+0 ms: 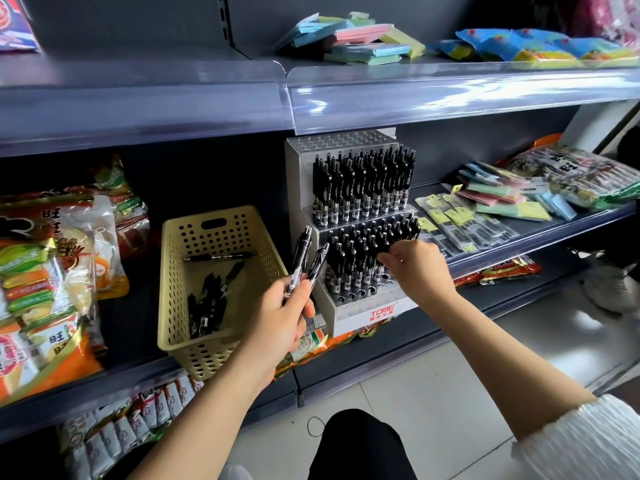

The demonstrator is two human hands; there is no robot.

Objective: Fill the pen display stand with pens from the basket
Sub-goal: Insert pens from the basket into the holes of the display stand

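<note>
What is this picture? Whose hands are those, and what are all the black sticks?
There is no machine here, just a person. A camera worn on their head looks down, so you see their own two arms and hands. They are in a shop, in front of grey shelves. The black sticks are pens. The left hand holds two pens ready. The right hand is at the lower rows of the pen display stand, its fingers closed on a pen there. A few holes at the front are empty. More pens lie in the yellow basket beside the stand. Snack bags and coloured notepads lie on the shelves around it.
</note>
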